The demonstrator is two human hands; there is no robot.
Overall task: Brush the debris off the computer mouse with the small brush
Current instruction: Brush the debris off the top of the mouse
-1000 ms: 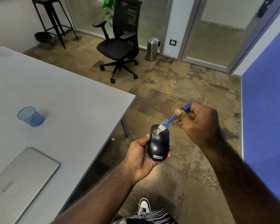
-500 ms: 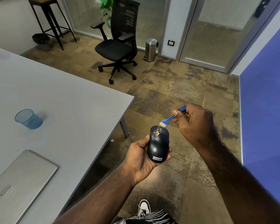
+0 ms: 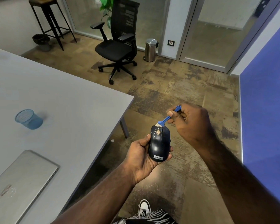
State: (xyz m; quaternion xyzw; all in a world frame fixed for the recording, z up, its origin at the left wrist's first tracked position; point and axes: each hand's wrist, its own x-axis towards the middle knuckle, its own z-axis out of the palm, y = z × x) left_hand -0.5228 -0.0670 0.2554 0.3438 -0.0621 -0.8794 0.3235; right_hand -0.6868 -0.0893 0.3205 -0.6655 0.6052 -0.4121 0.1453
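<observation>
Over the last second the brush (image 3: 164,119) has travelled along the mouse (image 3: 159,143): a second ago its white bristles sat on the crumbs near the wheel, half a second ago they were lifted just past the mouse's far end, and now they press on the far tip of the mouse. The crumbs (image 3: 157,132), earlier a tight clump by the wheel, are now smeared thinner toward that far tip. The right hand (image 3: 191,123) pinching the brush has dropped closer to the mouse.
</observation>
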